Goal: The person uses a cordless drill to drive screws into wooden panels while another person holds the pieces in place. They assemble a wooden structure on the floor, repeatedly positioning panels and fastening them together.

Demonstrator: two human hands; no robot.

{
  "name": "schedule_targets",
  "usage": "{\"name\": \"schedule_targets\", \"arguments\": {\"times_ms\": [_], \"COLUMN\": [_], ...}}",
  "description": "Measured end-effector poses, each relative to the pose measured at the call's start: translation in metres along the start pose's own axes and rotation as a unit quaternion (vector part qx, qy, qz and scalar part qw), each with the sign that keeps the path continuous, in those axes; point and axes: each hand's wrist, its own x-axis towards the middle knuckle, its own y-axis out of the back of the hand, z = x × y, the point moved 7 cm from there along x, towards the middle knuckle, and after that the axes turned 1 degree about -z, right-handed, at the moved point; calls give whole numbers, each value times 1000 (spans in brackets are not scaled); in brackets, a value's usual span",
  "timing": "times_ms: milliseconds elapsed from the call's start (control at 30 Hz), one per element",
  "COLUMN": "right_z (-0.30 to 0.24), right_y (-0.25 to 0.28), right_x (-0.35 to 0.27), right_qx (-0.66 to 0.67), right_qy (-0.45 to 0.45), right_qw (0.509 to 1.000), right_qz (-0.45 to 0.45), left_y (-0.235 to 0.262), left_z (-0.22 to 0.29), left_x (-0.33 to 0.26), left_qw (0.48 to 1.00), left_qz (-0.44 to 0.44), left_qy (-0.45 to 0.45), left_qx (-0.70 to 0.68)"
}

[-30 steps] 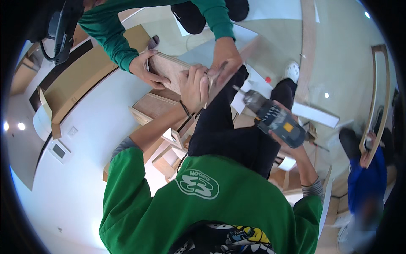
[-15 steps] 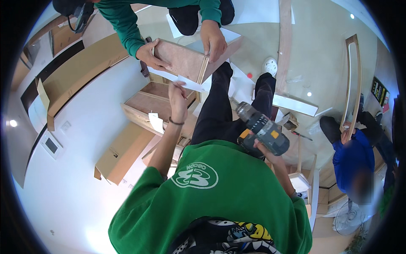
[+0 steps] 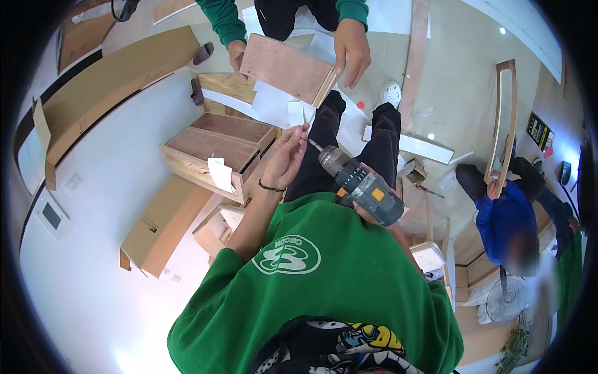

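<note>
My right hand [image 3: 367,215] is wrapped round the grip of a grey and black cordless drill [image 3: 367,192], which partly covers it. The drill's thin bit points up and left, its tip close to my left hand [image 3: 286,157]. That hand's thumb and fingertips are pinched together; whatever sits between them is too small to make out. Just beyond the fingertips is a small white piece of paper [image 3: 296,114]. Farther off, a wooden box-like panel piece [image 3: 288,67] is held at both ends by a green-sleeved co-worker's hands [image 3: 352,52].
To the left stands an open wooden drawer frame [image 3: 212,146] with a paper slip on it. Cardboard boxes [image 3: 165,224] lie along the white wall. A person in blue [image 3: 514,218] holds a long wooden frame [image 3: 496,118] at the right. White boards [image 3: 427,148] lie on the floor.
The drill has swung left, bringing its bit near my left hand. My left hand has moved right and its fingertips have come together. The co-worker has shifted and tilted the wooden piece.
</note>
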Motion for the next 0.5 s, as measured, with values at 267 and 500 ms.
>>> {"name": "schedule_targets", "arguments": {"times_ms": [267, 500], "right_z": [13, 4], "right_y": [-56, -59], "right_x": [-2, -7], "right_qx": [95, 100], "right_qy": [-124, -117], "right_qw": [986, 986], "right_qz": [54, 69], "left_y": [-21, -12], "left_z": [39, 49], "left_x": [-8, 1], "left_qw": [995, 976], "left_qz": [-51, -122], "left_qy": [33, -2], "left_qx": [76, 180]}}
